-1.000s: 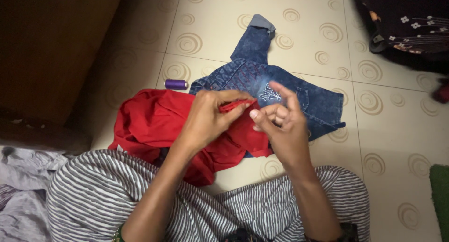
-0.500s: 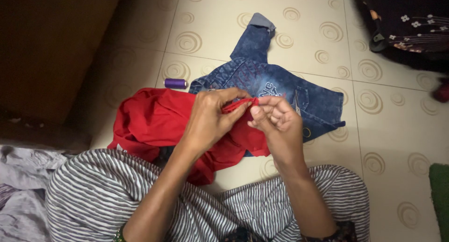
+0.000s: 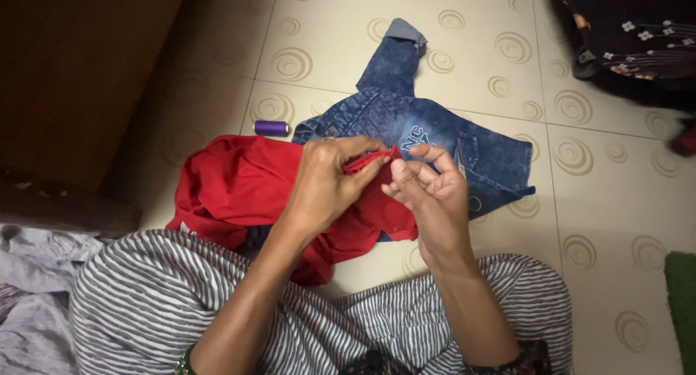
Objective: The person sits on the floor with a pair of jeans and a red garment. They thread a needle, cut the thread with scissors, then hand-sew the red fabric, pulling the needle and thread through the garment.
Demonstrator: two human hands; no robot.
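Observation:
A red garment (image 3: 239,190) lies bunched on the tiled floor in front of my striped lap. My left hand (image 3: 326,183) pinches a raised fold of its red cloth between thumb and fingers. Just to the right, my right hand (image 3: 428,194) has its fingertips closed at the tip of that same fold; whether it holds a needle is too small to tell. Beneath and beyond the red cloth lies a small blue denim jacket (image 3: 435,128) with one sleeve stretched toward the far side.
A purple thread spool (image 3: 271,128) lies on the floor left of the denim jacket. A dark wooden furniture side (image 3: 80,78) fills the left. Dark flowered fabric (image 3: 631,34) sits at the top right, grey cloth (image 3: 29,273) at the lower left, a green mat edge (image 3: 681,302) at the right.
My right hand's fingers have curled inward, the raised index finger coming down to meet the red fold. My left hand keeps its pinch in the same place.

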